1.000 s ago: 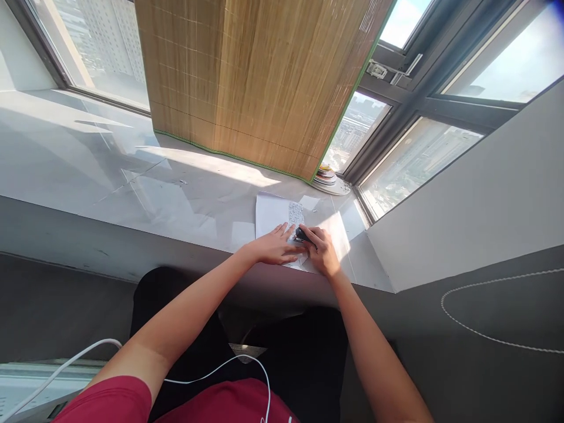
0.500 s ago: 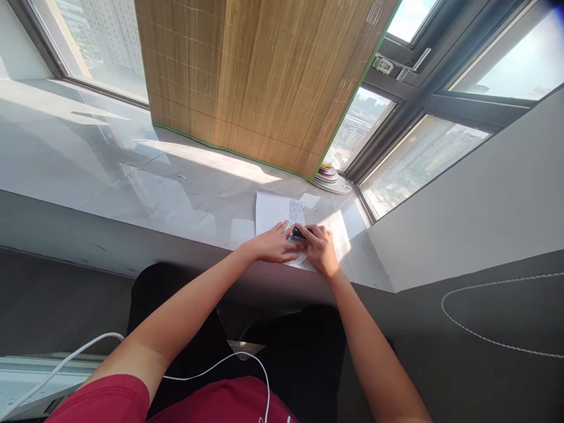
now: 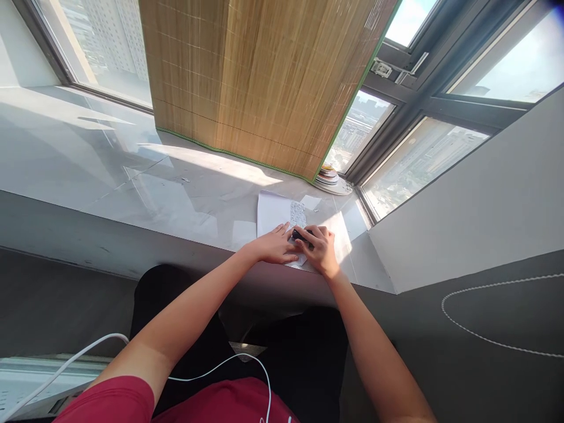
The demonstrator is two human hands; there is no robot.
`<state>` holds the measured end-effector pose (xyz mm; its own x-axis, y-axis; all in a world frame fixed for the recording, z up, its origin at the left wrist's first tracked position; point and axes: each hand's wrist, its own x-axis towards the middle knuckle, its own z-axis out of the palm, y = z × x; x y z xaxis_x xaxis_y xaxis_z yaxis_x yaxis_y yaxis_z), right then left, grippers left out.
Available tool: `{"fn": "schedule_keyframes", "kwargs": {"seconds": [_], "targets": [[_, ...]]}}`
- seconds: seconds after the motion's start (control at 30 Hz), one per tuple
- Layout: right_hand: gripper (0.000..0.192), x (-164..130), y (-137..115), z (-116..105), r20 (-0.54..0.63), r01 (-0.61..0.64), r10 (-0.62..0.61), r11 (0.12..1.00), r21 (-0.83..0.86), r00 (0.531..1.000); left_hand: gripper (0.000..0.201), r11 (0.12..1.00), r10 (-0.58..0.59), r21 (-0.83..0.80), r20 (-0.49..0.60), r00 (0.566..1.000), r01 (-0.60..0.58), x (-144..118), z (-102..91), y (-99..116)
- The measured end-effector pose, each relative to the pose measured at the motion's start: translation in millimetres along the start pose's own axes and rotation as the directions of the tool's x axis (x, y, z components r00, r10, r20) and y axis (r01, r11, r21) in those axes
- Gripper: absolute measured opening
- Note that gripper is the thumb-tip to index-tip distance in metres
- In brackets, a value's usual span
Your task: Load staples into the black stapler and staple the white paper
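Note:
White paper [image 3: 271, 212] lies on the pale marbled window sill [image 3: 207, 202], close to its front edge. A small patterned strip [image 3: 298, 214] rests over the paper's right side. My left hand [image 3: 277, 245] presses flat on the lower part of the paper, fingers stretched out. Just to its right, my right hand [image 3: 323, 251] is closed around a small black tool [image 3: 297, 234]. The tool's near end almost meets my left fingers; its kind and its working tip are hidden by my hands.
A bamboo blind [image 3: 259, 88] with green edging hangs down to the sill. Behind its right corner sits a stack of round, plate-like things [image 3: 332, 182]. A small white piece of paper [image 3: 310, 202] lies beyond the sheet. A white cable [image 3: 220, 365] crosses my lap.
The right hand and black tool have shifted very slightly, the wrist turning a little. My left hand keeps its place on the paper. The whole view has tilted slightly.

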<state>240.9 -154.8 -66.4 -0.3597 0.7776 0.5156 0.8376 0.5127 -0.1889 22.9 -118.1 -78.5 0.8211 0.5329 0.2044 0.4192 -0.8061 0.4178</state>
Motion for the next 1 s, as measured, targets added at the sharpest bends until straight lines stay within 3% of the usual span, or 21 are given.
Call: {"fn": "schedule_keyframes", "kwargs": {"seconds": [0.3,0.53,0.67,0.8,0.9,1.0], "targets": [[0.032,5,-6,10,-0.013,-0.062,0.062,0.997,-0.033,0.998,0.036,1.0,0.002,-0.007,0.0,1.0,-0.002,1,-2.4,1],[0.031,7,-6,9,0.009,-0.026,0.026,0.998,-0.05,1.0,0.039,1.0,0.008,0.02,-0.012,1.0,-0.008,0,-4.0,1],[0.034,6,6,14,-0.147,-0.118,0.141,0.98,0.158,0.979,0.048,0.999,0.011,0.037,0.031,0.999,-0.012,1,-1.7,-3],[0.038,5,15,19,-0.264,-0.242,0.288,0.951,0.192,0.921,0.05,0.999,0.027,0.019,0.034,0.999,-0.028,-1,0.0,-9],[0.039,5,16,19,-0.265,-0.33,0.381,0.919,0.218,0.886,0.051,0.999,0.017,-0.046,-0.067,0.998,-0.02,-2,-3.8,-7],[0.031,5,14,17,-0.255,-0.396,0.464,0.876,0.275,0.848,0.042,0.986,-0.064,-0.165,-0.333,0.941,0.009,-3,-16.5,-1]]}}
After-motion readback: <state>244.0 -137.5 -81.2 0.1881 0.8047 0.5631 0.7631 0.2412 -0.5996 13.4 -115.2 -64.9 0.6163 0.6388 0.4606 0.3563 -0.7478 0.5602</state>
